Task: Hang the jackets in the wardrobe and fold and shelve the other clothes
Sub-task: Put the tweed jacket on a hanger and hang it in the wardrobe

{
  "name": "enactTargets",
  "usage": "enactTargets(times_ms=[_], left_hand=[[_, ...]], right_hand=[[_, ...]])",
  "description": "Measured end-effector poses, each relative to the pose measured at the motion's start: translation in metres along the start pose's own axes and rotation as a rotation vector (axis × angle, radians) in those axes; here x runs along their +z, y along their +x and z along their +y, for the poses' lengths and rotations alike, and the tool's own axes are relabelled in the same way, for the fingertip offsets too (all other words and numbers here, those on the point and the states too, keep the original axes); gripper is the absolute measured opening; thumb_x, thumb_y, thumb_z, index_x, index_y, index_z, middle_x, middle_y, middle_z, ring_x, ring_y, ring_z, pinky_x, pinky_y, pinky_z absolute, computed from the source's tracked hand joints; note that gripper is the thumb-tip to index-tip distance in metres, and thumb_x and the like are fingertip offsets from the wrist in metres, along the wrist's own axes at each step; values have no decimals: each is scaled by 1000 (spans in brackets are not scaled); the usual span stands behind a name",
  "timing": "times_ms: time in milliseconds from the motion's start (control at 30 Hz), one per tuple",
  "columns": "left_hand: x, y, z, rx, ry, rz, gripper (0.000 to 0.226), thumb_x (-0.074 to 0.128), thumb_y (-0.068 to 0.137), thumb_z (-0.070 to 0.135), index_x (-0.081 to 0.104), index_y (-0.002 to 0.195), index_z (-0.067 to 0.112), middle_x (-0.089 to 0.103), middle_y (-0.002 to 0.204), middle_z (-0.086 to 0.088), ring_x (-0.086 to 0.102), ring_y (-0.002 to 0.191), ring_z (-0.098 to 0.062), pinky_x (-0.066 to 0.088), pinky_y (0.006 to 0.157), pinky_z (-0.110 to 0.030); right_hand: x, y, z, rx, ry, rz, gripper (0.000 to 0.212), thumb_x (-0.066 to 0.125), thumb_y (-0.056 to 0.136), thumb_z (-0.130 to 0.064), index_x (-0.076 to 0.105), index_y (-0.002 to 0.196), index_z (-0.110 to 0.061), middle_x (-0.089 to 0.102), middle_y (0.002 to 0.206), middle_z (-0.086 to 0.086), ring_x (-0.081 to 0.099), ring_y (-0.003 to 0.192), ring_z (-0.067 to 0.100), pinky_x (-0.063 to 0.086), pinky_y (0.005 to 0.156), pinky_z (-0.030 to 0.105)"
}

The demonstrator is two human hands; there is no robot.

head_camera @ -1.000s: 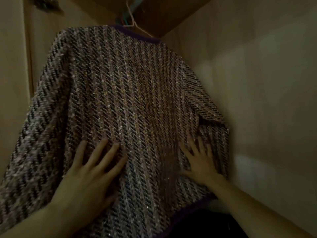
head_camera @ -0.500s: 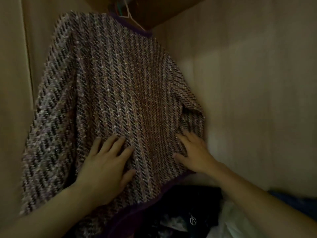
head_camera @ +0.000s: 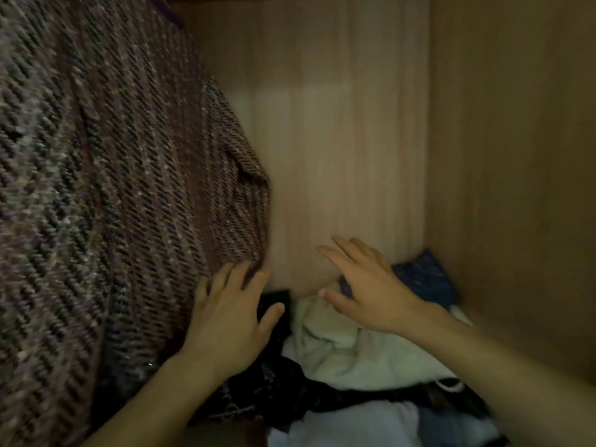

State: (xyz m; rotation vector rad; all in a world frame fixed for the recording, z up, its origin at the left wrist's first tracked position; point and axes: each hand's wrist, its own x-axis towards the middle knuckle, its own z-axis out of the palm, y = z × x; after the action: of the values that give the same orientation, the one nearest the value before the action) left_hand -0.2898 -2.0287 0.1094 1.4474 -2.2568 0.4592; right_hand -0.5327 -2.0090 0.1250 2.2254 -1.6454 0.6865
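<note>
Inside the wardrobe (head_camera: 348, 124), the flat left hand (head_camera: 225, 321) steadies the hanging tweed jacket (head_camera: 113, 188) while the relaxed, empty right hand (head_camera: 364, 291) hovers over heaped clothes (head_camera: 338, 350).

Pale wood-grain back panel (head_camera: 338, 140) stands straight ahead, a soft patch of light lying across its middle. Darker side wall (head_camera: 516, 156) meets it at the right, corner running top to bottom.

Tweed jacket (head_camera: 106, 188) blurred, top cut off; its hanger hidden.
</note>
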Motion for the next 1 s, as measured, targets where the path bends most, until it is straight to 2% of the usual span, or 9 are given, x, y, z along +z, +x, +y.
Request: enactTargets(times_ms=[67, 133, 233, 300, 533, 667, 733, 867, 1000], left_hand=[[5, -3, 24, 58, -63, -15, 86, -3, 76, 73, 20, 152, 38, 23, 160, 0, 16, 147, -23, 14, 119, -50], [6, -7, 48, 114, -136, 14, 82, 3, 79, 72, 25, 150, 38, 31, 157, -1, 23, 144, -24, 19, 117, -51], [3, -16, 83, 193, -260, 80, 69, 23, 86, 67, 41, 143, 33, 50, 142, 1, 40, 133, -25, 34, 104, -49], [0, -25, 108, 245, -278, 111, 64, 28, 87, 65, 48, 139, 32, 54, 137, 2, 46, 127, -24, 39, 98, -47], [-27, -83, 190, 351, -334, 34, 81, 10, 82, 70, 35, 149, 34, 33, 156, 6, 27, 142, -22, 26, 111, -43], [-43, -131, 226, 340, -331, 14, 78, 13, 83, 69, 42, 145, 32, 39, 152, 9, 25, 144, -23, 24, 113, -47], [-49, -163, 238, 319, -325, 10, 78, 13, 83, 69, 44, 144, 32, 42, 150, 9, 28, 143, -23, 25, 113, -46], [-58, -224, 256, 275, -307, -129, 86, 4, 77, 71, 38, 147, 34, 35, 154, 11, 22, 146, -21, 22, 115, -44], [-59, -257, 267, 291, -360, -150, 72, 25, 83, 64, 55, 136, 25, 53, 141, 4, 43, 136, -27, 38, 107, -47]], right_hand=[[-23, -34, 6, 55, -83, -28, 78, 31, 87, -70, 16, 153, -34, 14, 163, 2, 19, 146, 27, 23, 115, 49], [-45, -63, 12, 110, -165, -38, 73, 35, 88, -66, 18, 152, -36, 16, 162, 0, 22, 144, 25, 26, 113, 49], [-73, -104, 16, 169, -257, -31, 72, 27, 86, -69, 23, 149, -36, 22, 158, 1, 27, 141, 28, 27, 111, 52], [-88, -133, 19, 205, -298, -31, 74, 22, 84, -70, 22, 150, -36, 23, 157, 0, 27, 141, 28, 27, 111, 52], [-122, -253, 22, 293, -256, -4, 73, 26, 88, -69, 18, 153, -36, 18, 161, 3, 22, 144, 26, 23, 113, 46], [-129, -315, 24, 388, -136, -53, 72, 41, 93, -64, 10, 153, -40, 8, 163, -1, 8, 148, 22, 11, 112, 34], [-127, -341, 21, 388, -105, -70, 73, 35, 90, -68, 14, 153, -38, 12, 162, -2, 11, 147, 24, 15, 114, 40], [-126, -387, 4, 363, -78, -98, 74, 29, 84, -71, 23, 149, -36, 24, 157, -3, 23, 143, 27, 27, 111, 49], [-142, -426, -15, 391, -130, -138, 78, 17, 82, -74, 24, 150, -37, 24, 157, -3, 20, 145, 26, 22, 113, 49]])
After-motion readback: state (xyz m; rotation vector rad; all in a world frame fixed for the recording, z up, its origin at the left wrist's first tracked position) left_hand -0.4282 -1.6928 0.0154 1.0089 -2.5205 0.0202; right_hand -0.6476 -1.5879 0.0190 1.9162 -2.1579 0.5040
